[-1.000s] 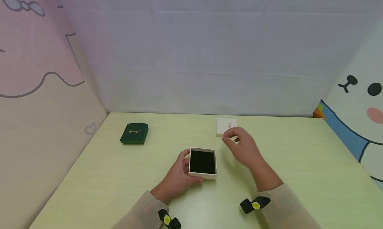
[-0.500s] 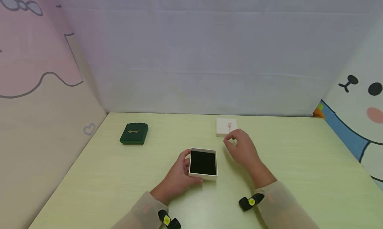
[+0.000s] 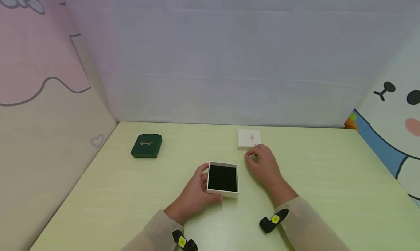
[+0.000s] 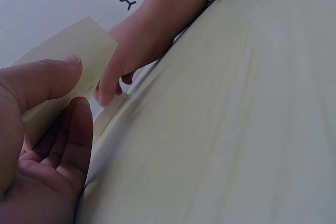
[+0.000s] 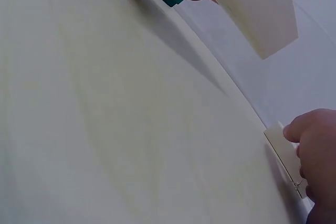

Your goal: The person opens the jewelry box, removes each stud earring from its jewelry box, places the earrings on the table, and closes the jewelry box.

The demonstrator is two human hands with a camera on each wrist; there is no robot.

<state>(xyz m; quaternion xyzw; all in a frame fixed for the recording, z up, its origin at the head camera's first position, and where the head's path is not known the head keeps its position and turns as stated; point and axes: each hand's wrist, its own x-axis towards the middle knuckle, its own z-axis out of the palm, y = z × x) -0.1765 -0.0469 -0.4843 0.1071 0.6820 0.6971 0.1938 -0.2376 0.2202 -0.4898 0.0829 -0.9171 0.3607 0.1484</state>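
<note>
The left hand (image 3: 193,198) grips a white open box (image 3: 222,193) by its left and near sides, tilted to show a black insert (image 3: 222,178). In the left wrist view, the left thumb and fingers hold the box (image 4: 94,51). With thumb and forefinger brought together, the right hand (image 3: 264,169) is just in front of a flat white box with a pink flower (image 3: 246,137). A tiny shiny thing (image 5: 297,184) shows at the fingers of the right hand (image 5: 320,156); its shape is unclear, and the head view does not show it.
A dark green box with gold lettering (image 3: 146,146) lies at the back left of the pale yellow-green table (image 3: 108,200). A whitish curtain (image 3: 210,61) hangs behind the table, with printed cloths at both sides.
The right hand has drawn slightly down and toward the person, uncovering more of the flowered box. The left hand and the box it grips have hardly moved.
</note>
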